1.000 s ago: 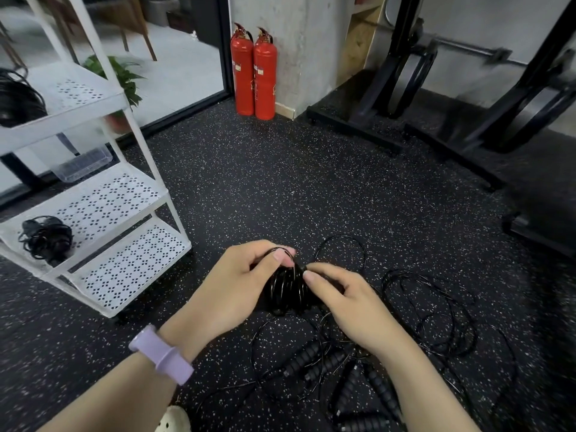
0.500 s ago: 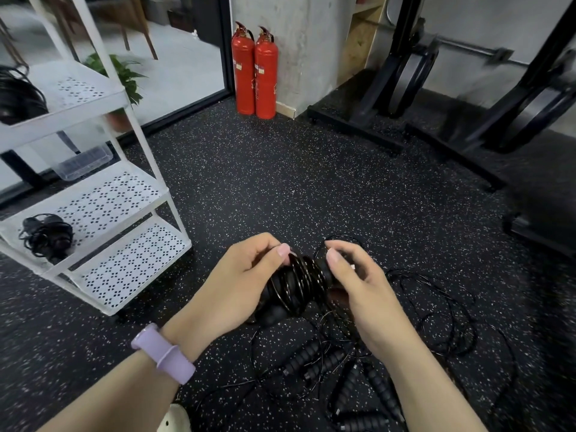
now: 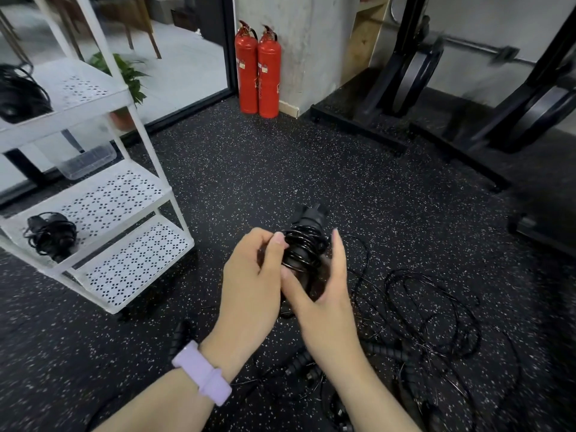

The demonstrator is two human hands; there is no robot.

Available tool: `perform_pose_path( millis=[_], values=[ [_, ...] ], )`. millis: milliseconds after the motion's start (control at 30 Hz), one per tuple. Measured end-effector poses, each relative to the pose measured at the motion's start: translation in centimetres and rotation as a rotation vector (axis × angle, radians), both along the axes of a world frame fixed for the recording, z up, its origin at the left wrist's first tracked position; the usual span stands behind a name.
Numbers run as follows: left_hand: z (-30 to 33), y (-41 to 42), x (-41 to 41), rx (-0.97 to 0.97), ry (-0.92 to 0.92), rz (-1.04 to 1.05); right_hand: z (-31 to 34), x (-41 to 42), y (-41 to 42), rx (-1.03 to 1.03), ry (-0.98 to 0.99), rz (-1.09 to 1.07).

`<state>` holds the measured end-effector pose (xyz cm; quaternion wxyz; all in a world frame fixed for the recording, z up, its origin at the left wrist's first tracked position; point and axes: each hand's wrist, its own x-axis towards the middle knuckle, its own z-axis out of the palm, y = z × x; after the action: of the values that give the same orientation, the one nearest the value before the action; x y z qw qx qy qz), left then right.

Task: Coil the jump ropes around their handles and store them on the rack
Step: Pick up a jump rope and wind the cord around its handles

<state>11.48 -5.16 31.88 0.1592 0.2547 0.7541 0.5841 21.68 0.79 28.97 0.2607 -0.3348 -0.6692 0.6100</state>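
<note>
- One coiled jump rope is held above the floor between both hands — black handles standing roughly upright, thin glossy black cord wound round them in tight loops, the handle tops poking out above the winding.
- The left hand grips the bundle from its left side, fingers curled and the thumb tip pressed against the coils.
- The right hand holds it from the right: its thumb crosses the lower part of the bundle, its fingers lie nearly straight along the far side, and a loose strand of cord trails away past them.
- A lilac wristband sits on the left wrist.
- On the speckled black floor, below and to the right of the hands, lies a tangle of loose ropes — thin black cords looping over one another, with several ribbed black handles among them; how many ropes there are I cannot tell.
- A white rack with three perforated shelves in view stands to the left. One wound rope rests on the middle shelf, and another dark rope bundle sits on the top shelf at the frame edge.
- Two red fire extinguishers stand side by side, touching, against a concrete pillar at the back.
- A potted plant shows behind the rack, and a clear plastic tray lies on the ground beyond the rack.
</note>
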Motion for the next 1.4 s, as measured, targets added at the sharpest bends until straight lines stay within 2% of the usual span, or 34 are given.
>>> perform_pose_path(
  millis=[67,200,267,400,500,667,867,1033,1200,1400],
  values=[
    [0.1,-0.2,0.2,0.004,0.004,-0.029,0.3,0.1,0.2,0.145,-0.028,0.025],
    [0.5,-0.6,0.3,0.039,-0.030,-0.108,0.7,0.4,1.2,0.196,-0.059,0.067],
    [0.5,-0.7,0.1,0.033,-0.019,-0.142,0.8,0.5,1.7,0.187,-0.073,0.055],
    [0.7,-0.9,-0.5,-0.013,-0.004,-0.238,0.9,0.6,2.4,0.075,0.043,-0.054],
    [1.0,-0.8,-0.7,-0.056,0.062,-0.197,1.3,0.6,2.3,-0.033,0.118,-0.064],
    [0.7,-0.7,-1.0,-0.064,0.047,-0.136,1.5,0.6,2.2,0.052,0.070,-0.087],
    [0.2,-1.1,-1.2,-0.117,0.251,-0.239,1.8,0.1,1.4,0.107,0.112,-0.148],
    [0.0,-1.2,-1.1,-0.138,0.425,-0.274,1.5,-0.3,0.5,0.041,0.172,-0.258],
    [-0.1,-1.5,-0.9,-0.130,0.427,-0.254,2.2,-0.4,1.2,-0.089,0.219,-0.317],
    [0.1,-1.6,-0.6,-0.179,0.547,-0.258,2.2,-0.4,2.0,-0.058,0.137,-0.234]
  ],
)
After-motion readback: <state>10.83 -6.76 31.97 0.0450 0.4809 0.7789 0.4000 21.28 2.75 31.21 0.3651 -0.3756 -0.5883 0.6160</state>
